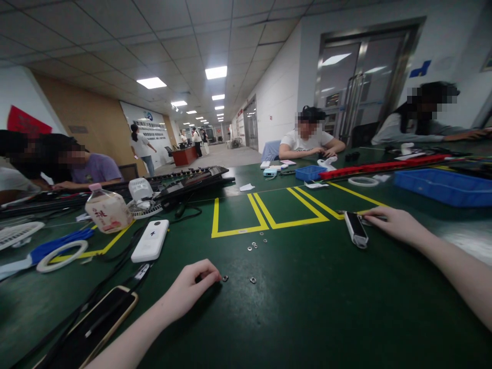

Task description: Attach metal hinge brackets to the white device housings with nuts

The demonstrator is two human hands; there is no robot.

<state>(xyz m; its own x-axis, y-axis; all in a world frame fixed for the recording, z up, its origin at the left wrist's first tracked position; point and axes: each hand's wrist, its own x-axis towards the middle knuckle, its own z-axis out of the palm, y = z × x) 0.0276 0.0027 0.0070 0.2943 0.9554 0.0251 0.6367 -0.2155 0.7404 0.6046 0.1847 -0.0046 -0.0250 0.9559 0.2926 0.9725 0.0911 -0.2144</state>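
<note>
My left hand [198,281] rests low over the green table, thumb and fingers pinched together. At its fingertips is a small metal ring [225,278], apparently pinched at the edge. A second metal ring [252,280] lies a little to the right, and several small rings [254,245] are scattered farther back. On the right, my right hand [388,221] has its fingers closed beside a small white device with a dark face [356,229]. Something small and metallic shows at those fingertips, too little to name.
Yellow tape outlines [242,232] mark the table ahead. To the left are a white power bank [150,241], a phone [100,328], black cables and a drink bottle [108,207]. A blue tray [442,188] stands at the right. Other people sit around the table.
</note>
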